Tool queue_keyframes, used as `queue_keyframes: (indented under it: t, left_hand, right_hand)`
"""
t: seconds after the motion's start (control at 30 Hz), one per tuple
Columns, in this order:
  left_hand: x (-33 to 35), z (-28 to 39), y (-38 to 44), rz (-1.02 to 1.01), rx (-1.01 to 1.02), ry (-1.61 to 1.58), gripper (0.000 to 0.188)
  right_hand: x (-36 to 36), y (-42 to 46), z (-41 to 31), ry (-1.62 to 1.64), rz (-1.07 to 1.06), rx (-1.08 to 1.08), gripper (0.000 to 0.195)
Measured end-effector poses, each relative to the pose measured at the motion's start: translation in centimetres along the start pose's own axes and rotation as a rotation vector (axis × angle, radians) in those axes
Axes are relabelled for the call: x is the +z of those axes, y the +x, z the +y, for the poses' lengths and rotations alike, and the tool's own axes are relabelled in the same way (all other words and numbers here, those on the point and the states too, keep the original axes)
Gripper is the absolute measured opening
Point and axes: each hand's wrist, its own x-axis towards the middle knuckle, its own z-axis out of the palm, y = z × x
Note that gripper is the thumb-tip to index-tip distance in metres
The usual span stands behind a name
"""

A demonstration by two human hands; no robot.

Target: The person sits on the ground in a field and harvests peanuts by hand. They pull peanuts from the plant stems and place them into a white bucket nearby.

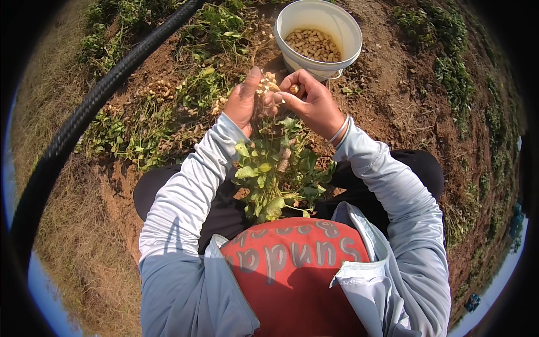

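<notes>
My left hand [248,99] grips an uprooted peanut plant [276,172] near its root end. Its leafy stems hang down between my legs, and a cluster of peanut pods [268,82] shows above my fingers. Beside that cluster, my right hand [309,94] is curled, with a peanut pod [294,89] held in its fingers. The right thumb and fingertip meet at the pods next to the left hand. Just beyond my hands stands a white plastic bucket [286,54], its bottom covered with picked peanuts [313,44].
More pulled peanut plants [122,135] lie on the soil to the left, some with pods [158,90] showing. Dry grass [63,202] borders the far left. Bare brown soil [379,84] and a row of green plants [454,76] are on the right. A black braided cord [97,97] crosses the upper left.
</notes>
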Motion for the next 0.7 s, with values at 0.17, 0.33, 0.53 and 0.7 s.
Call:
queue_keyframes:
  t: [0.17, 0.33, 0.53, 0.7]
  left_hand:
    - [1.0, -0.2, -0.4, -0.039, -0.030, 0.044, 0.049]
    - [1.4, 0.1, -0.7, -0.055, -0.042, 0.089, 0.044]
    - [0.8, 0.3, -0.6, -0.116, 0.016, 0.279, 0.039]
    - [1.2, 1.1, -1.6, -0.226, -0.027, 0.284, 0.049]
  right_hand:
    - [0.1, 0.3, 0.9, -0.110, 0.051, -0.107, 0.024]
    - [-0.6, 0.4, 0.8, -0.364, 0.014, -0.197, 0.023]
    - [-2.3, 0.8, -1.2, -0.469, -0.306, -0.193, 0.019]
    - [-3.2, 0.5, -1.7, 0.273, -0.525, 0.272, 0.021]
